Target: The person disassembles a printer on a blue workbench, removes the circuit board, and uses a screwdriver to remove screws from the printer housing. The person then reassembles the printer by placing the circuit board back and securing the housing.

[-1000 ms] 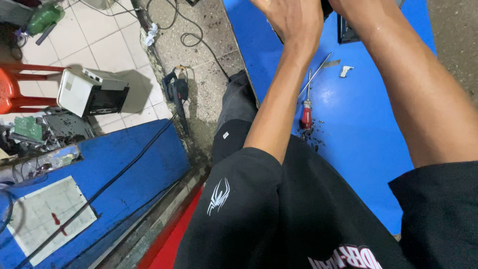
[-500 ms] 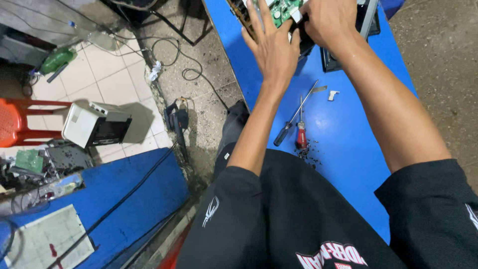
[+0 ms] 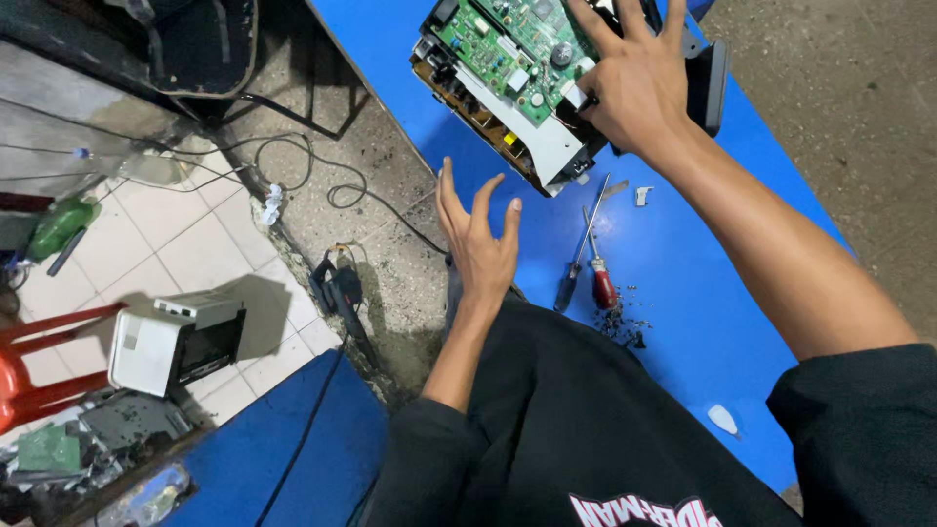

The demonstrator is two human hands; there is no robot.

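Down at the far left, a red plastic stool (image 3: 34, 366) stands on the pale tiled floor (image 3: 195, 244), with a white boxy printer housing (image 3: 176, 344) lying just beside it and a green plastic bottle (image 3: 59, 226) further up. Black cables (image 3: 322, 185) trail over the rough concrete toward the blue desk (image 3: 703, 293). Next comes the left hand (image 3: 480, 249), raised at the desk's near edge with its fingers (image 3: 447, 195) spread and lightly curled; it holds nothing and touches nothing. To its right, a slim dark-handled screwdriver (image 3: 578, 262) and a red-handled screwdriver (image 3: 601, 278) lie crossed on the desk, with dark crumbs of debris beside them. Above them sits the opened printer chassis with a green circuit board (image 3: 508, 73), tilted, near the desk's far end. The right hand (image 3: 634, 93) presses on the chassis's right side, fingers (image 3: 595, 29) splayed wide and flat over the board rather than closed around it. A small white plastic chip (image 3: 722, 419) lies near the right sleeve.
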